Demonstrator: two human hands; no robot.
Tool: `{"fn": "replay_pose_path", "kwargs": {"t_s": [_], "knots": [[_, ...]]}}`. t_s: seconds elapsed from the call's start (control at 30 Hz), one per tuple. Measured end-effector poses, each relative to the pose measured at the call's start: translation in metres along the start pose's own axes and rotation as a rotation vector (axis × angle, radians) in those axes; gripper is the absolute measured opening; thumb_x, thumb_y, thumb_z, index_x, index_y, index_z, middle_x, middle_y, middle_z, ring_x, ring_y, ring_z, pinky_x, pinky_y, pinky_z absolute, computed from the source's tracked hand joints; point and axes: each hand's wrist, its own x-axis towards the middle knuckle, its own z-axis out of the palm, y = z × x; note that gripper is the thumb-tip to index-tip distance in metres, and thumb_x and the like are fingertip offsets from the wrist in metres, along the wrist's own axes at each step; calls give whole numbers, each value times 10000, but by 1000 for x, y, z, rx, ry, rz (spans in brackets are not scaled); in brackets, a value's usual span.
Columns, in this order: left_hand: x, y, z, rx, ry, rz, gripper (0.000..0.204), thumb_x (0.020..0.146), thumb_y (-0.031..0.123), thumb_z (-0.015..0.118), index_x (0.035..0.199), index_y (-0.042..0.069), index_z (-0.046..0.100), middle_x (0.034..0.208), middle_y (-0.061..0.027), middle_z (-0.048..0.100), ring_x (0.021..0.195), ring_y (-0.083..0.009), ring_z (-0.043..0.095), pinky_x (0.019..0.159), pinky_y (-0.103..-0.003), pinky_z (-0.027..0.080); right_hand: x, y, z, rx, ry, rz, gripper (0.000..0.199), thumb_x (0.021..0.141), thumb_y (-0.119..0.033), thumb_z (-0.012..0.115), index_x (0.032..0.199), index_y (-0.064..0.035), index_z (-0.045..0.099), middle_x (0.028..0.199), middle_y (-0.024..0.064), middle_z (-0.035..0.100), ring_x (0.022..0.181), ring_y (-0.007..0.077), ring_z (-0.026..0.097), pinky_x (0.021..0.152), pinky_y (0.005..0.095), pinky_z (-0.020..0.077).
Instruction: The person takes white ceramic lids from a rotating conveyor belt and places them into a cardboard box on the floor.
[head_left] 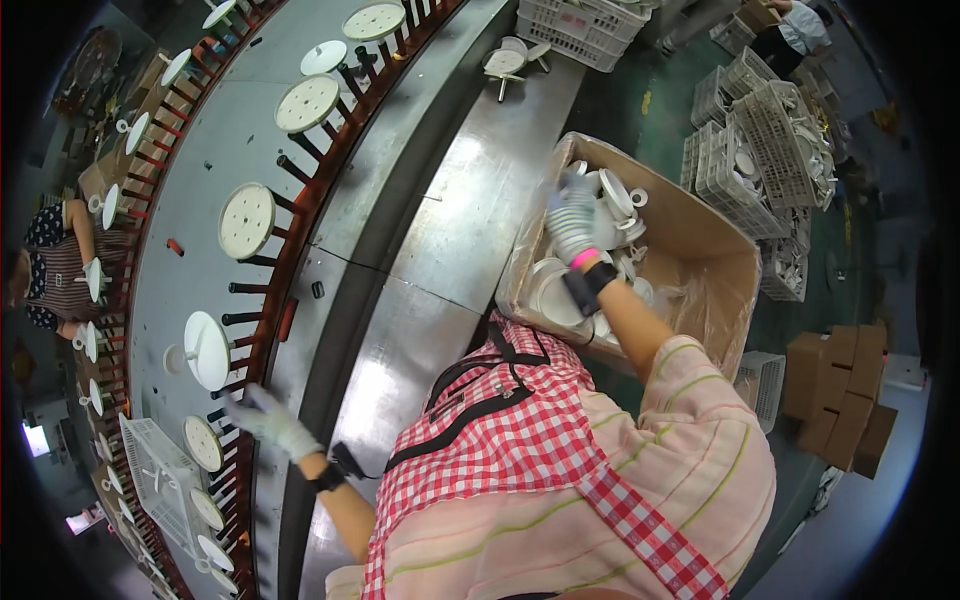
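My left hand [268, 422], in a pale work glove, reaches over the conveyor's red-brown rail, fingers apart with nothing seen in them. It is nearest to the black pegs [240, 318] and a cream disc with small holes [203, 443]. Just above it stands a white disc [206, 350] with a smaller round piece beside it. My right hand [572, 218], in a striped glove, is inside a large cardboard box [700, 215] among white round plastic parts [550, 293]. Its fingers are blurred, so any grip cannot be made out.
More discs [247, 220] stand along the curved rail. A steel ledge [425, 260] runs between the conveyor and me, with loose white parts [505, 63] at its far end. Crates [750, 170] and cartons [842, 395] stand at right. One person works across the conveyor, another at far right.
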Motion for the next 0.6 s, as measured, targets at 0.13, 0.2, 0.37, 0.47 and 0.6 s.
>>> {"fn": "replay_pose_path", "kwargs": {"t_s": [0.13, 0.2, 0.37, 0.47, 0.6], "knots": [[-72, 21, 29, -271, -417, -75, 400, 867, 152, 569, 1223, -6, 481, 1011, -174, 594, 847, -232, 572, 798, -332, 467, 24, 121, -51, -513, 68, 2, 491, 746, -305, 648, 1157, -50, 562, 1097, 211, 591, 1017, 329, 575, 897, 420, 428], [-80, 49, 35, -187, -601, 54, 357, 863, 133, 571, 1189, 1, 513, 974, -145, 614, 816, -220, 582, 768, -316, 476, 25, 117, -85, -664, -107, 198, 481, 760, -304, 641, 1183, -91, 558, 1058, 209, 610, 967, 344, 593, 869, 444, 437], [-89, 96, 35, -704, -982, -28, 311, 861, 154, 577, 1139, 15, 574, 1016, -131, 631, 895, -184, 603, 807, -303, 482, 2, 31, -107, -74, 141, -29, 340, 814, -98, 600, 1139, -16, 546, 914, 195, 660, 933, 376, 613, 790, 415, 495], [-47, 171, 2, -851, -1207, 47, 489, 840, 225, 600, 1242, -23, 470, 1033, -104, 623, 890, -160, 598, 770, -281, 490, -43, -79, -105, 707, -217, -39, 516, 823, -179, 633, 1279, -19, 453, 1145, 127, 570, 983, 217, 573, 835, 311, 488], [-43, 213, 17, -1154, -1478, -124, 515, 844, 294, 623, 1219, -25, 472, 891, -80, 613, 667, -100, 575, 567, -221, 462, -79, -152, -62, 752, -706, -212, 600, 808, -228, 632, 1345, -68, 418, 1202, 115, 520, 1133, 184, 475, 955, 323, 396]]}}
